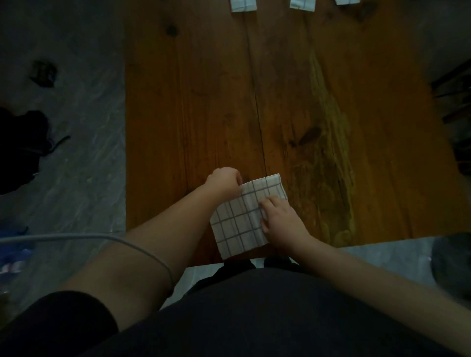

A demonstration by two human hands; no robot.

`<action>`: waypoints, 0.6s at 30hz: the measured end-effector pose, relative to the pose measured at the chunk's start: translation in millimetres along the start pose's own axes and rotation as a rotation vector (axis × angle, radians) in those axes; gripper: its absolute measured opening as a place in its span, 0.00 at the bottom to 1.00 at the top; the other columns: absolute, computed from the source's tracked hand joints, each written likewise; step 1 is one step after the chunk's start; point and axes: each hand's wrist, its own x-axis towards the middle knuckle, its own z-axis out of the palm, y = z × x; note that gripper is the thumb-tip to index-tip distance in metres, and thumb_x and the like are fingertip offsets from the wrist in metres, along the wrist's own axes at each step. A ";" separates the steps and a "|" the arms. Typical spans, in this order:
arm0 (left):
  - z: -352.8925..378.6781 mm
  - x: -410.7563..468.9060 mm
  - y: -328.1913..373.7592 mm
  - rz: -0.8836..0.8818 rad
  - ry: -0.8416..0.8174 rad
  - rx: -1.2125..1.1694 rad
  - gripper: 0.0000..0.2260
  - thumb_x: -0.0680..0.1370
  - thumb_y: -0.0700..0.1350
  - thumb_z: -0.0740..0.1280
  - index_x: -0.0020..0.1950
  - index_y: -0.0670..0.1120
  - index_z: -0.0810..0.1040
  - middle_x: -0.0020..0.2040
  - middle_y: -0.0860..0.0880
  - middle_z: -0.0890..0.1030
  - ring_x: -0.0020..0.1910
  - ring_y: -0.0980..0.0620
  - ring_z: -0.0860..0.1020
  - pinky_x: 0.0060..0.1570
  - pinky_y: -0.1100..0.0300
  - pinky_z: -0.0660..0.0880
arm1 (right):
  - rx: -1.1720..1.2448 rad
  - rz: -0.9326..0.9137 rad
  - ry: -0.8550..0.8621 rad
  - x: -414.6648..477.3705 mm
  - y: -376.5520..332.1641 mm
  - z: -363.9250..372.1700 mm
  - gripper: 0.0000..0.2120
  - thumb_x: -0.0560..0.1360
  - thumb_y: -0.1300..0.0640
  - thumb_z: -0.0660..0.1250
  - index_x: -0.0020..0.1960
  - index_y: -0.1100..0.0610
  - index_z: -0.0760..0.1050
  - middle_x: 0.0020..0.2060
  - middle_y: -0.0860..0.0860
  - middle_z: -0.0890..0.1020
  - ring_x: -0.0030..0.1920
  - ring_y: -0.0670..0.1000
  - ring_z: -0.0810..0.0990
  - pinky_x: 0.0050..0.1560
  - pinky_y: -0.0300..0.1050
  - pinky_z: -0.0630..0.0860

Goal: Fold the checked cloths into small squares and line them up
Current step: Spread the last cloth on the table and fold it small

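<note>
A white checked cloth (pixel 239 224), folded to a narrow rectangle, lies tilted at the near edge of the wooden table (pixel 229 102). My left hand (pixel 224 178) pinches the cloth's far left corner with curled fingers. On the cloth's right half my right hand (pixel 283 221) presses down, its fingers bent. Three folded cloths (pixel 243 5) (pixel 302 4) (pixel 348 1) sit in a row at the table's far edge, cut off by the top of the view.
Grey floor surrounds the table. A dark bundle (pixel 23 147) and a small dark object (pixel 43 74) lie on the floor to the left. A grey cable (pixel 76 238) crosses my left forearm. Dark furniture (pixel 456 89) stands at the right.
</note>
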 end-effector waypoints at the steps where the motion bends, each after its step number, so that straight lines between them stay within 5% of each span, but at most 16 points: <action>1: -0.5 -1.0 -1.3 -0.003 -0.008 -0.041 0.08 0.79 0.48 0.70 0.57 0.51 0.80 0.52 0.50 0.79 0.52 0.50 0.78 0.54 0.52 0.81 | 0.005 0.001 -0.004 -1.0 -0.3 -0.8 0.21 0.77 0.51 0.66 0.69 0.50 0.68 0.65 0.47 0.71 0.66 0.49 0.69 0.69 0.46 0.66; 5: -8.3 -12.5 -9.2 0.028 -0.001 -0.219 0.07 0.80 0.49 0.70 0.57 0.51 0.80 0.52 0.52 0.79 0.51 0.54 0.77 0.44 0.62 0.75 | 0.070 0.002 0.050 -3.2 -5.7 -7.1 0.22 0.78 0.52 0.65 0.71 0.51 0.68 0.66 0.48 0.71 0.68 0.48 0.68 0.71 0.46 0.65; 11: -31.9 -55.8 -18.1 0.005 -0.020 -0.581 0.04 0.81 0.51 0.68 0.54 0.53 0.79 0.52 0.54 0.79 0.52 0.54 0.77 0.43 0.58 0.73 | 0.280 0.022 0.118 0.9 -25.3 -25.5 0.23 0.79 0.51 0.66 0.73 0.52 0.66 0.69 0.48 0.69 0.70 0.47 0.65 0.71 0.46 0.63; 18: -33.8 -102.9 -21.5 0.115 0.164 -0.749 0.19 0.81 0.44 0.67 0.71 0.57 0.71 0.58 0.59 0.79 0.55 0.58 0.78 0.45 0.60 0.76 | 0.289 -0.081 0.167 2.7 -49.1 -45.3 0.23 0.79 0.52 0.67 0.73 0.50 0.67 0.69 0.48 0.72 0.70 0.46 0.67 0.68 0.42 0.64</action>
